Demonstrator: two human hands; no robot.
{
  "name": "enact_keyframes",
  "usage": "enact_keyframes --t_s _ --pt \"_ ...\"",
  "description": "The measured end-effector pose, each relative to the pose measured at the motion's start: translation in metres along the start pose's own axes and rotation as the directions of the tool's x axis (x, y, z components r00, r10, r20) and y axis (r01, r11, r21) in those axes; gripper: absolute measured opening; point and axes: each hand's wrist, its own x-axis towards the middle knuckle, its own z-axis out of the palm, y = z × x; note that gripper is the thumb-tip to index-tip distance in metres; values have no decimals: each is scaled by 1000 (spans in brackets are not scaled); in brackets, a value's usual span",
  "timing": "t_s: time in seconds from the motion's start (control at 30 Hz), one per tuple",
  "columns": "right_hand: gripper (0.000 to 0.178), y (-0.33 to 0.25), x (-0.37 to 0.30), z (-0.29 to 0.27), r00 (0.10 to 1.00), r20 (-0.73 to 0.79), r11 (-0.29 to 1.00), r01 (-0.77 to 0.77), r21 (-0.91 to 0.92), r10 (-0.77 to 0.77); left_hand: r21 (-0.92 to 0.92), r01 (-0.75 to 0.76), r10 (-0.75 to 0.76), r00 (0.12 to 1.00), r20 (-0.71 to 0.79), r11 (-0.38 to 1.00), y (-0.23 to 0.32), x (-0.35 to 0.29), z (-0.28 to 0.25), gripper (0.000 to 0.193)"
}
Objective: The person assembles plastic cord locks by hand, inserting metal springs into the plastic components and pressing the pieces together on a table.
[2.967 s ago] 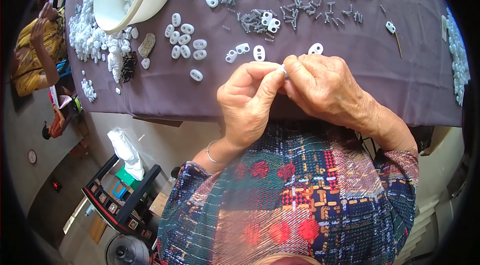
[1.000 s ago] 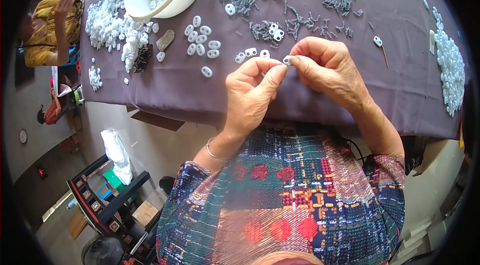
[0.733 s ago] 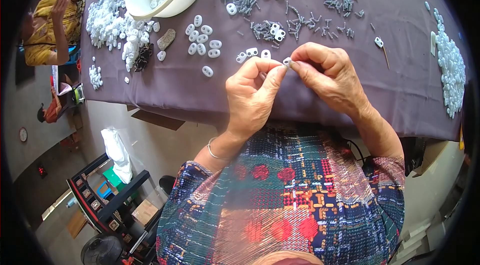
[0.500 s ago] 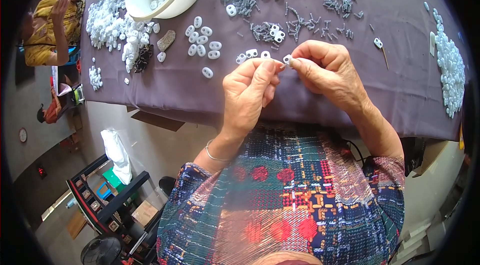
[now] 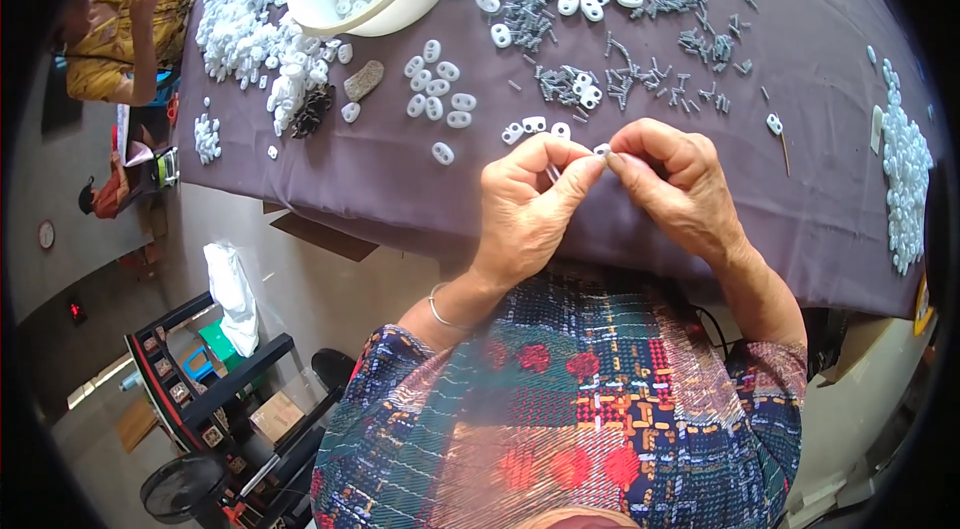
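Observation:
A small white two-holed plastic piece [image 5: 602,149], resembling a cord lock, is pinched between both hands at their fingertips. My left hand [image 5: 532,204] is closed, thumb against forefinger, on its left side. From the right, my right hand [image 5: 678,189] grips the same piece with thumb and bent fingers. The fingertips hide much of it. Just beyond my left fingers lie a few like pieces [image 5: 534,124] on the dark tablecloth [image 5: 400,204]. Farther off, small metal springs [image 5: 560,86] lie in loose heaps, with two white pieces [image 5: 587,89] among them.
A white tub [image 5: 400,21] of white pieces stands at the far left, beside a large white heap [image 5: 240,34]. A stone-like lump [image 5: 364,80] lies near it. Pale small parts [image 5: 903,169] are piled at the right edge. Another person [image 5: 120,29] sits far left.
My hands have come closer together around the white piece. The spring that showed at my left fingertips is no longer visible. The whole view has shifted, with the table lower and farther right.

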Motion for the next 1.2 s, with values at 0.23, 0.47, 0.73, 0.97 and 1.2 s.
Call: enact_keyframes --t_s 0.23,0.47,0.73,0.97,1.2 --pt "12 -3 1 -8 971 -81 909 -180 377 226 49 118 -123 986 115 992 8 -4 -11 21" --pt "10 -8 4 -14 957 -132 880 -178 440 260 320 -192 138 973 182 928 -1 -11 -1 28" --pt "13 -6 5 -18 961 -94 865 -188 465 259 399 -298 232 951 205 867 -2 -3 -12 29" --pt "11 -5 6 -15 961 -142 898 -161 408 237 395 -473 415 881 227 788 -5 2 1 23" --pt "9 -6 7 -19 948 -175 858 -149 492 265 493 -583 480 812 331 646 -9 18 7 23"
